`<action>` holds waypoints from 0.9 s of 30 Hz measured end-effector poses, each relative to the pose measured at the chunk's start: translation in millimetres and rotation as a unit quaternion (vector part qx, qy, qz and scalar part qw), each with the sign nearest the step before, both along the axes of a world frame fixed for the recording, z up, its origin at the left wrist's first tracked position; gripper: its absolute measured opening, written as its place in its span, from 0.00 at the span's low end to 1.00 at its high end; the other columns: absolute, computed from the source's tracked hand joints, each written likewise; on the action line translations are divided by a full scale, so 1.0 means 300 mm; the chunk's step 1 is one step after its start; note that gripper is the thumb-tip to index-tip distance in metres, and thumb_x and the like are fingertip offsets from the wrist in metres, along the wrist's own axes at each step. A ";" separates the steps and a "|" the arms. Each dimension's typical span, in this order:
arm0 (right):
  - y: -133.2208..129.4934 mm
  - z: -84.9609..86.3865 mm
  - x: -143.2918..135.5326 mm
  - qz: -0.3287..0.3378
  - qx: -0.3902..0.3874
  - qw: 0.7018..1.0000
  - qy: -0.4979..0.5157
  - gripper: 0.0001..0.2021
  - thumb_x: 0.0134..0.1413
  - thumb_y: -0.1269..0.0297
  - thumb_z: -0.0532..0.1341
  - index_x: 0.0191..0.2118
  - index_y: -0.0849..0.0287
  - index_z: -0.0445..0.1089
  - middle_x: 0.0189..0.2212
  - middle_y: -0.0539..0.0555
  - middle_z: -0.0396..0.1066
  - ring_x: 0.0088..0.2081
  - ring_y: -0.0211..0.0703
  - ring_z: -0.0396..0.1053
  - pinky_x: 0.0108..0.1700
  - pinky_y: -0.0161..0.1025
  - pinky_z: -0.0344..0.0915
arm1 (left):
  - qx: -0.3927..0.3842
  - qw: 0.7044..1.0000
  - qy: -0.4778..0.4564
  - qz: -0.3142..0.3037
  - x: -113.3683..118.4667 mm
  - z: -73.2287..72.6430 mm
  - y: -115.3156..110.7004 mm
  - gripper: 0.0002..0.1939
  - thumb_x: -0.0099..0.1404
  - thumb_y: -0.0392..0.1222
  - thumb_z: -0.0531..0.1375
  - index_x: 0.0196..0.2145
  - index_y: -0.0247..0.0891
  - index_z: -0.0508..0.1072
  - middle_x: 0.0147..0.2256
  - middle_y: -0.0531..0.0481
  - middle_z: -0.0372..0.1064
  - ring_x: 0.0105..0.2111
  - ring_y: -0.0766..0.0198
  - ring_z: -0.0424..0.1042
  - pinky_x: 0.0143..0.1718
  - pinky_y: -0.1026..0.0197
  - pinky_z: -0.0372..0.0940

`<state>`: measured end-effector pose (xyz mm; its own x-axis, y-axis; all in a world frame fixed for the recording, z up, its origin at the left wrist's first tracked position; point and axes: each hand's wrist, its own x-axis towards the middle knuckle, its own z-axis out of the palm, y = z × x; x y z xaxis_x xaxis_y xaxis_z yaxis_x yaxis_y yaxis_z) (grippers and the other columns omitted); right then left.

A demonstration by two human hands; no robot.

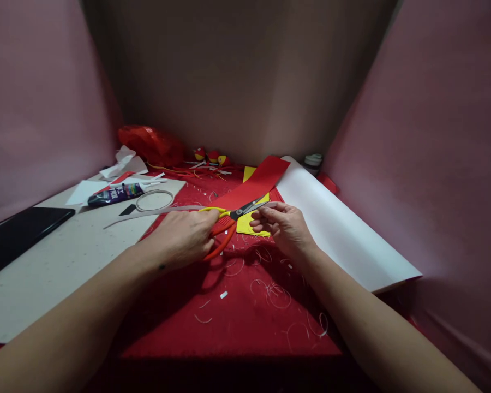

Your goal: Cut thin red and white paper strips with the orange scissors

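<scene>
Red cloth-covered table [229, 333] bears white scraps [223, 295]; pink fabric walls [36, 98] stand left and right. Left hand [188, 233] grasps yellow-and-orange-handled metal scissors [239, 212]; right hand [288, 229] pinches thin pale strip [272, 204].

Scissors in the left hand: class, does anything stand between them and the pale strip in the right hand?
Nothing visible does. The scissors in the left hand reach up to the pale strip pinched in the right hand. The yellow paper lies below, out of the way.

scissors [239, 212]: metal and smooth plastic | tablecloth [167, 327]: matt cloth | bag [151, 144]: glossy plastic | white sheet [335, 229]: smooth paper
</scene>
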<state>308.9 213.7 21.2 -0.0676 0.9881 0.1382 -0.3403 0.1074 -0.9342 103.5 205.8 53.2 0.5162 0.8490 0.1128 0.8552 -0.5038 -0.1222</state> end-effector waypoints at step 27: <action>-0.004 -0.011 -0.002 0.027 -0.017 0.999 -0.039 0.02 0.41 0.70 0.63 0.26 0.63 0.72 0.24 0.55 0.74 0.25 0.42 0.73 0.33 0.43 0.72 | -0.025 1.000 -0.006 -0.017 -0.006 -0.027 0.025 0.16 0.64 0.49 0.45 0.40 0.41 0.67 0.29 0.45 0.71 0.25 0.58 0.68 0.23 0.61 0.50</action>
<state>308.3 212.5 17.9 -0.1308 0.9866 0.0975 -0.2718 0.0589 -0.9606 101.6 213.4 45.1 0.5442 0.8354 0.0770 0.8385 -0.5383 -0.0849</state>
